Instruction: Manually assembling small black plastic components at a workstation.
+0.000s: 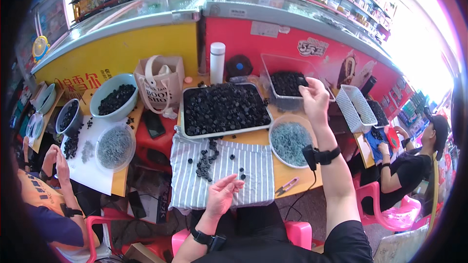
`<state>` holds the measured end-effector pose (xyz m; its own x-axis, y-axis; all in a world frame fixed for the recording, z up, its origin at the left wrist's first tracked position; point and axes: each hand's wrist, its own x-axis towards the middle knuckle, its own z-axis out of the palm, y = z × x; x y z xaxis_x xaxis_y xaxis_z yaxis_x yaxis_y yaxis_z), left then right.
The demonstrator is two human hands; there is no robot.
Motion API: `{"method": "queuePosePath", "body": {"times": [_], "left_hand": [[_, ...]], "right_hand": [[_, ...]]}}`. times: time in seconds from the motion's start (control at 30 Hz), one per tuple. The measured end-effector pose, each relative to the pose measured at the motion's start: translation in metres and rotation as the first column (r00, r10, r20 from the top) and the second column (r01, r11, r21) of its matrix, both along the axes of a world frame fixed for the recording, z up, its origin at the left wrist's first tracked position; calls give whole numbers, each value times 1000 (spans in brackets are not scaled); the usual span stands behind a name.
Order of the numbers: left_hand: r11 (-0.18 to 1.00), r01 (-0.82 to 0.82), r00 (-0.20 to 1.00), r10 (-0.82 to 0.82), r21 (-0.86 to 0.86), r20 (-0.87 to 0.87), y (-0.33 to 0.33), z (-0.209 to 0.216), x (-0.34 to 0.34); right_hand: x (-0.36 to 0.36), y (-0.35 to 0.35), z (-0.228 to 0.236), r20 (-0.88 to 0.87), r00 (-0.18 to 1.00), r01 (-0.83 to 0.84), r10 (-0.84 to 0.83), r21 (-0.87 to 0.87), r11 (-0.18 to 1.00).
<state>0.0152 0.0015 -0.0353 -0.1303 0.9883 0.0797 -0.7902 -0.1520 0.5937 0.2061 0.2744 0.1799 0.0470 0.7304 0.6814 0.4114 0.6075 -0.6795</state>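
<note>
My left hand [223, 197] is just above the near part of a striped grey cloth [185, 180]. Its fingers reach loosely out to the right, with nothing visible in them. Small round black pieces [204, 165] lie loose on the cloth, a few close to my fingertips. Raised over a clear plastic bin [287, 103] of black pieces is my right hand [317, 99], its fingers curled together; whatever they hold is hidden. Below that arm stands a round clear tub [291, 141] of small, thin greyish pieces. A broad white-rimmed tray [225, 135] heaped with black pieces sits beyond the cloth.
Thread snips [286, 186] lie at the table's near edge. Behind the tray stand a white bottle [217, 63] and a tote bag [160, 80]. Co-workers sit left and right, near a bowl [114, 98] and a white basket [357, 109]. A cable [302, 194] hangs from my right wrist.
</note>
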Motion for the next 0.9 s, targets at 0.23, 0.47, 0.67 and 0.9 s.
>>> {"method": "queuePosePath", "body": {"times": [0.23, 0.47, 0.67, 0.9], "left_hand": [[1000, 16, 1000, -16, 2, -10, 1, -4, -1], [998, 58, 998, -59, -24, -19, -3, 9, -8], [925, -326, 769, 380, 196, -514, -30, 145, -49], [272, -207, -314, 891, 940, -327, -64, 336, -53]], "right_hand": [[-16, -102, -63, 251, 825, -443, 507, -270, 855], [2, -170, -74, 201, 705, -530, 680, -487, 694], [12, -197, 12, 166, 801, -557, 576, -151, 817], [57, -295, 78, 160, 932, -361, 324, 410, 838]]}}
